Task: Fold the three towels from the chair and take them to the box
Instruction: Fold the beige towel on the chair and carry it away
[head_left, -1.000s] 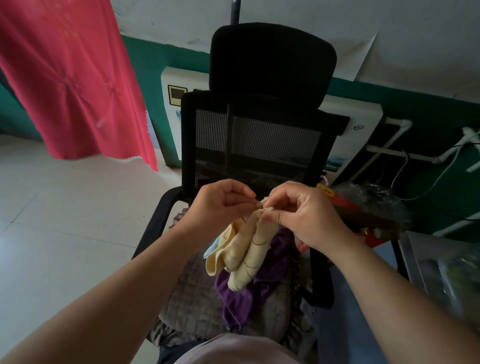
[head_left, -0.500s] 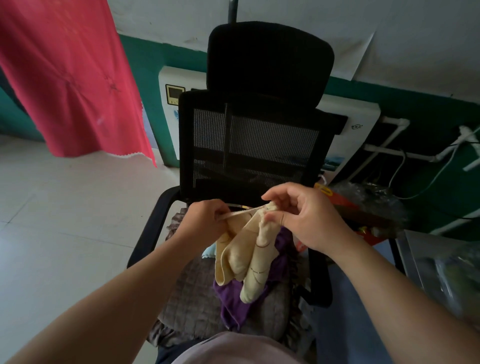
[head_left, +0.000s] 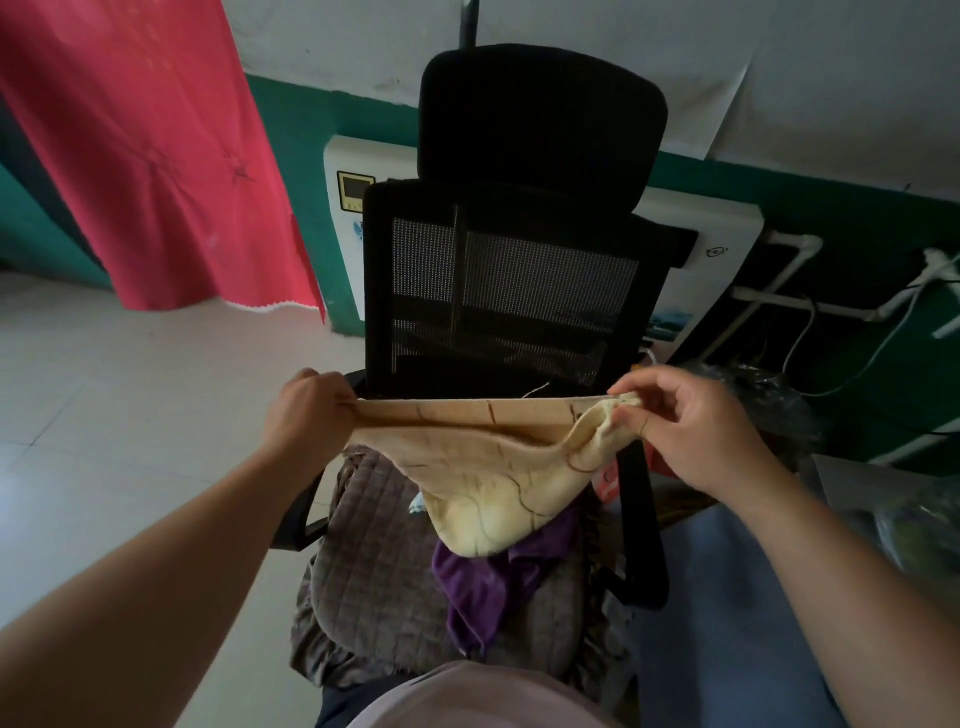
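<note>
At mid-frame, above the black mesh office chair (head_left: 511, 291), the left hand (head_left: 306, 415) and right hand (head_left: 691, 431) each pinch a corner of the cream towel (head_left: 483, 467), stretching its top edge taut, seemingly to square it for folding, while a purple towel (head_left: 483, 582) waits on the seat below.

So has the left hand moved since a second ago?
Yes. The left hand has pulled out leftward, from mid-backrest to the left edge of the chair, stretching the cream towel away from the right hand.
</note>
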